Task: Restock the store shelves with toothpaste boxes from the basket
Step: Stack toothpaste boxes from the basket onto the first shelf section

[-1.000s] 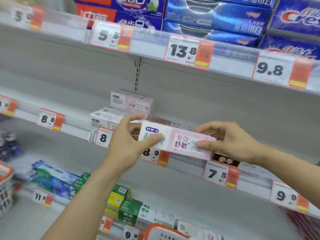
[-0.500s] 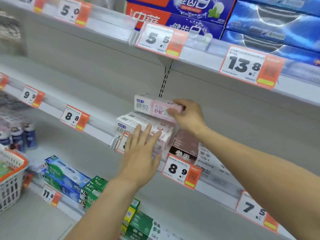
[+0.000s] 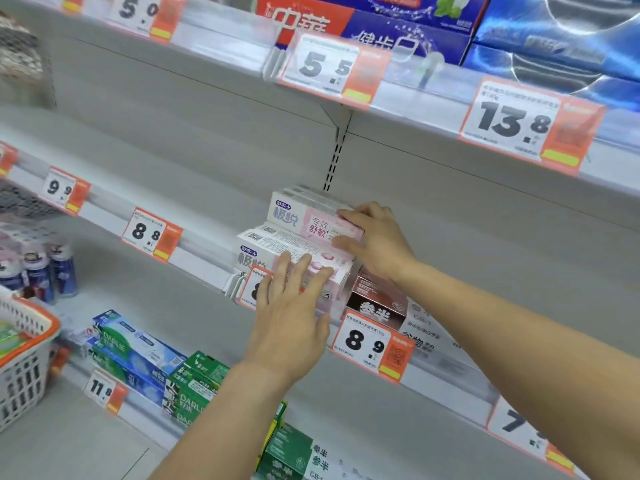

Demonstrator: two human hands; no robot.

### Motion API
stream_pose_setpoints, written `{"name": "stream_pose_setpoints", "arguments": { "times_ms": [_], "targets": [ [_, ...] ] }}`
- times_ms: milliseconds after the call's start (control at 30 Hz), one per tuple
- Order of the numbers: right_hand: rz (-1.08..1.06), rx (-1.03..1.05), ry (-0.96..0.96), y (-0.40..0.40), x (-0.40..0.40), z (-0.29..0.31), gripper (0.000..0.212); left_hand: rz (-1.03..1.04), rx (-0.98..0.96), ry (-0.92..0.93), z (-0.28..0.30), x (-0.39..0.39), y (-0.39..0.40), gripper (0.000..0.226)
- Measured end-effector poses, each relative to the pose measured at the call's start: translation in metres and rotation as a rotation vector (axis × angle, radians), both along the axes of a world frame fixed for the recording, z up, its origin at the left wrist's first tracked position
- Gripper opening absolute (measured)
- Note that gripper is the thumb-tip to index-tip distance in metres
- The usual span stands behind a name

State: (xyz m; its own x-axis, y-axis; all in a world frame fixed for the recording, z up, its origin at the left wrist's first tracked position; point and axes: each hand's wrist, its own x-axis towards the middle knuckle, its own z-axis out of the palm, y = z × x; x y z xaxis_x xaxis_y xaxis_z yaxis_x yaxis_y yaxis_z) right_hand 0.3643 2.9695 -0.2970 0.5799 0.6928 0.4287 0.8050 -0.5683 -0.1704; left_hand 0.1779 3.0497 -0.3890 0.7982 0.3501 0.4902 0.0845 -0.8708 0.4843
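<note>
A white-and-pink toothpaste box [image 3: 298, 216] lies on top of a stack of the same boxes [image 3: 266, 249] on the middle shelf [image 3: 104, 216]. My right hand [image 3: 375, 242] grips the right end of that top box, thumb below and fingers on top. My left hand [image 3: 292, 317] is flat with fingers spread, its fingertips resting against the front of the lower boxes in the stack. The white basket with an orange rim [image 3: 24, 355] stands at the lower left, partly cut off by the frame edge.
A dark brown box [image 3: 377, 303] sits right of the stack. Blue and green toothpaste boxes [image 3: 138, 355] fill the lower shelf. Blue boxes [image 3: 398, 32] line the top shelf. Small bottles [image 3: 52, 271] stand at far left. Price tags hang on every shelf edge.
One second ago both hands held the pink box in front of the shelf. It now lies on top of the stack, my right hand still on it; my left hand has let go.
</note>
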Motion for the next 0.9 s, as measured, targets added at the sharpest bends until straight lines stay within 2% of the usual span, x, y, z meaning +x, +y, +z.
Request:
{"name": "stream_pose_setpoints", "arguments": {
  "times_ms": [133,200,300,367,433,500,567,633,767,800,900],
  "targets": [
    [-0.002,-0.046,-0.057,-0.005,-0.011,0.006,0.061,-0.015,0.019,0.009,0.0,0.0,0.002,0.067],
    [0.039,0.125,-0.086,-0.017,-0.026,0.012,0.054,-0.035,0.003,-0.09,0.006,-0.003,-0.001,0.061],
    [0.104,0.408,-0.113,-0.06,-0.071,0.015,0.03,-0.062,-0.015,-0.311,0.017,-0.01,-0.024,0.036],
    [0.093,0.496,-0.062,-0.104,-0.108,0.006,0.022,-0.15,-0.08,-0.292,0.019,-0.016,-0.051,0.018],
    [0.078,0.538,0.036,-0.153,-0.144,-0.013,0.02,-0.283,-0.146,-0.131,0.013,-0.025,-0.081,0.009],
    [0.017,0.546,0.153,-0.2,-0.174,-0.044,0.019,-0.446,-0.135,0.104,0.002,-0.03,-0.112,0.013],
    [-0.091,0.555,0.317,-0.241,-0.197,-0.087,0.019,-0.566,-0.011,0.337,-0.016,-0.034,-0.146,0.019],
    [-0.214,0.56,0.491,-0.278,-0.216,-0.138,0.023,-0.638,0.103,0.491,-0.043,-0.037,-0.182,0.021],
    [-0.424,0.42,0.845,-0.343,-0.239,-0.23,0.009,-0.746,0.123,0.867,-0.125,-0.052,-0.232,0.025],
    [-0.47,0.378,0.921,-0.357,-0.243,-0.249,0.011,-0.755,0.126,0.95,-0.145,-0.058,-0.237,0.025],
    [-0.533,0.355,1.105,-0.384,-0.254,-0.296,0.015,-0.67,0.12,1.087,-0.196,-0.074,-0.236,0.034]
  ]
}}
